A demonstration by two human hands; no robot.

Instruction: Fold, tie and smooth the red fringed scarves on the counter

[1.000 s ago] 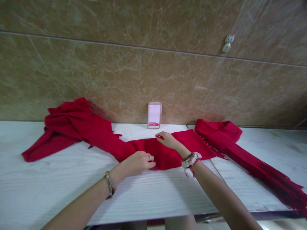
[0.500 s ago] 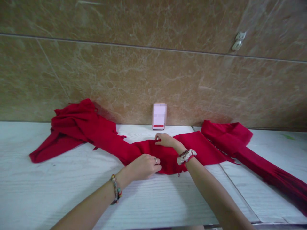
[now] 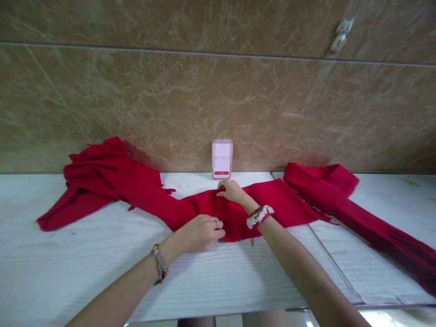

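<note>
A red scarf [image 3: 275,200] with fringed edges stretches across the white wood-grain table. Its middle part lies fairly flat between my hands. My left hand [image 3: 200,231], with a ring and a beaded bracelet at the wrist, has its fingers curled together on the near edge of the cloth. At the far edge, my right hand [image 3: 232,190] pinches the scarf between thumb and fingers; a pale scrunchie circles that wrist. To the left the red fabric is bunched in a loose heap, partly against the wall. On the right another red piece [image 3: 322,184] lies folded, with a long fringed tail.
A phone [image 3: 222,159] with a lit screen leans upright against the brown marbled tile wall [image 3: 153,100] behind the scarf. A small white hook [image 3: 342,34] is fixed to the wall at upper right. The white table [image 3: 102,263] ends at a near edge below my arms.
My view has tilted slightly, so the wall and table appear shifted. The fingers of my right hand have drawn closer together at the far edge. Both hands otherwise stay on the scarf.
</note>
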